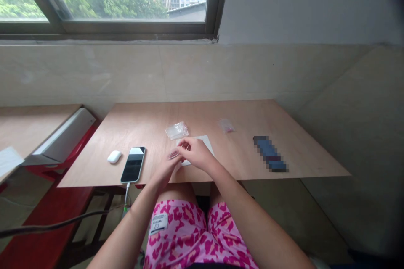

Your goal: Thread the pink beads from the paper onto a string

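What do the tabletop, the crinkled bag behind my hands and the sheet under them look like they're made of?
Tabletop: wood or wood-look laminate, fairly matte, from its pale brown grain.
Crinkled bag: thin, glossy plastic film, see-through with bright creases.
Sheet: probably paper, flat, white and matte.

1. Pale pink fabric shorts (186, 235) are worn, printed all over with irregular magenta blotches; the legs end above the bare knees.
2. A white rectangular label (158, 223) lies on the left leg of the shorts, with small dark printed lines and larger dark marks, too small to read.
3. A black strip of material (208, 265) shows at the waist.
4. Both forearms are bare.
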A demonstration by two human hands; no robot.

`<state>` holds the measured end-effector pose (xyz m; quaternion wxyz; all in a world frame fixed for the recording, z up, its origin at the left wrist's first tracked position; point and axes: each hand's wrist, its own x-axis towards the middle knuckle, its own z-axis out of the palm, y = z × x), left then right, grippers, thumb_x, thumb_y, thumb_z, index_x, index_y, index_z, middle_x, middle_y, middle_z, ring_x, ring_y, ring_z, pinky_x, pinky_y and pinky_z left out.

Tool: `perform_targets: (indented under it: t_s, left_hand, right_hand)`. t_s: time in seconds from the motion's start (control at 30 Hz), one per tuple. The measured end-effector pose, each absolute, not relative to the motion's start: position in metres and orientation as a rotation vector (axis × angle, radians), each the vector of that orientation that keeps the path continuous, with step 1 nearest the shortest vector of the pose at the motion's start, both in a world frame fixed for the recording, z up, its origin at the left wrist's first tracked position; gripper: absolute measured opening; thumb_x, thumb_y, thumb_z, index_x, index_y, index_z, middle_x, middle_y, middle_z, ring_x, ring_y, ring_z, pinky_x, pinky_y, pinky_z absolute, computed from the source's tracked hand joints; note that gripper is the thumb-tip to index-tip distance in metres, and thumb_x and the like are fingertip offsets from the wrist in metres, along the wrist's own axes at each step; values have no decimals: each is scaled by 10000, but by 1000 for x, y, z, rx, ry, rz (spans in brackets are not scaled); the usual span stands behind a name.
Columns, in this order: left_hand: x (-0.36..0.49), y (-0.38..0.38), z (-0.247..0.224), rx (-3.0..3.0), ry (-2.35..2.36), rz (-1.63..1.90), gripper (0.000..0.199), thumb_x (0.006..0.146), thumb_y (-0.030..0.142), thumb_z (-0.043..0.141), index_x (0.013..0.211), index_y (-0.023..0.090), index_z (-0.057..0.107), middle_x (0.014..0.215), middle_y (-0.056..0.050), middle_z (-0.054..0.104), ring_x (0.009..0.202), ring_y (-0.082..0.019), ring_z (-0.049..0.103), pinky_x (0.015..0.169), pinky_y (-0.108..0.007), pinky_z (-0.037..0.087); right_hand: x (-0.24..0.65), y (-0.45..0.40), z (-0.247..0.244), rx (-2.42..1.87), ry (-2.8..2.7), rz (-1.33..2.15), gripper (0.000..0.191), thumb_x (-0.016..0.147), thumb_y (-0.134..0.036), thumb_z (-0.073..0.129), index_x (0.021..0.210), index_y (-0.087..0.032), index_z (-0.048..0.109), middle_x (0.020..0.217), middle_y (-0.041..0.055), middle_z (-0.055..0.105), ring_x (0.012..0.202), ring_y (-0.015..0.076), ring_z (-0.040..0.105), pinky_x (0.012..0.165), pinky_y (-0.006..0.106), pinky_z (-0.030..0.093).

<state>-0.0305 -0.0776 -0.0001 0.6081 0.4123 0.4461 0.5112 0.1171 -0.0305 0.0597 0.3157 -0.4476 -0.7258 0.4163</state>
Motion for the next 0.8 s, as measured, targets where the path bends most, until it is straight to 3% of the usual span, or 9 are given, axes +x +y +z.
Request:
perform_targets:
  t_s: [0.17, 0.43, 0.57, 0.8]
  left_hand:
    - [-31, -82, 1, 1078, 1085, 1171, 350, 849, 411, 774, 1083, 152, 752, 1060, -100, 760, 1030, -275, 670, 890, -328, 493]
    - [-34, -88, 11, 1069, 1050, 1166, 356, 862, 433, 767, 1084, 155, 747, 1057, -113, 740, 1046, -268, 665, 898, -326, 493]
    - [-36, -88, 12, 921, 1052, 1171, 366, 830, 452, 794, 1050, 167, 727, 1005, -99, 720, 980, -238, 674, 812, -295, 500]
    - [-35, -81, 5, 672, 1006, 1204, 401, 793, 458, 827, 1039, 169, 700, 938, -71, 696, 866, -180, 669, 723, -251, 489]
  right_hand:
    - [103, -46, 72, -1453, -2194, 783, 94, 857, -244, 676, 843, -220, 765, 791, 27, 748, 736, 180, 661, 631, 240, 399]
    - [126, -45, 77, -1429, -2053, 778, 169, 917, -270, 619, 874, -211, 772, 767, 14, 742, 686, 155, 635, 610, 233, 369]
    - [158, -32, 48, -1550, -1930, 747, 202, 938, -287, 612, 831, -193, 755, 720, 13, 720, 652, 152, 624, 600, 233, 353]
    - [173, -25, -10, -1836, -2067, 627, 120, 916, -272, 668, 952, -202, 758, 816, 46, 744, 715, 177, 644, 610, 252, 326]
